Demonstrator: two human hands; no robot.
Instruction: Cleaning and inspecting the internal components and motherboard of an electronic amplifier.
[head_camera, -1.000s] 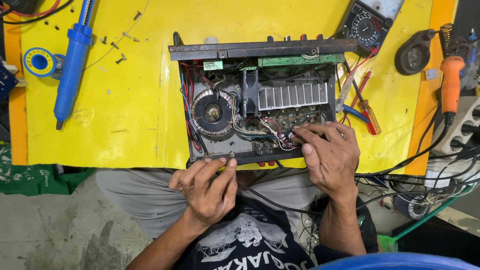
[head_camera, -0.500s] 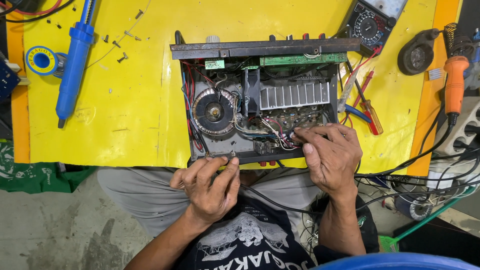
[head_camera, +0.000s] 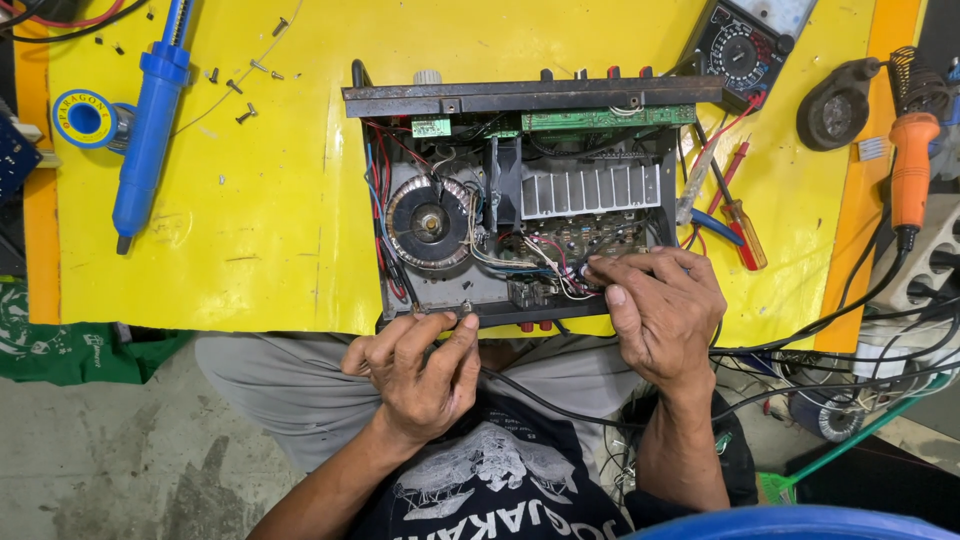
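Now we have the opened amplifier chassis (head_camera: 520, 200) lying on the yellow bench top (head_camera: 250, 200), its near edge at the bench's front lip, right over our lap. Compared with a second ago, little has shifted: our right hand (head_camera: 660, 310) was already resting on the near right corner of the chassis, and its fingertips (head_camera: 598, 268) have crept slightly further in among the thin wires beside the circuit board below the finned heat sink (head_camera: 590, 188). We cannot tell whether they pinch a wire or merely press on them. Our left hand (head_camera: 415, 365) stays at the front edge, thumb and forefinger closed together on something small at the chassis rim; what it is cannot be made out. The round toroidal transformer (head_camera: 428, 222) sits untouched just above it. So the work reads as fine probing, not removal of parts. Further out, a blue desoldering pump (head_camera: 148, 120) lies left, a solder reel (head_camera: 85, 118) beside it, an analogue multimeter (head_camera: 745, 45) behind, and an orange soldering iron (head_camera: 912, 170) right.
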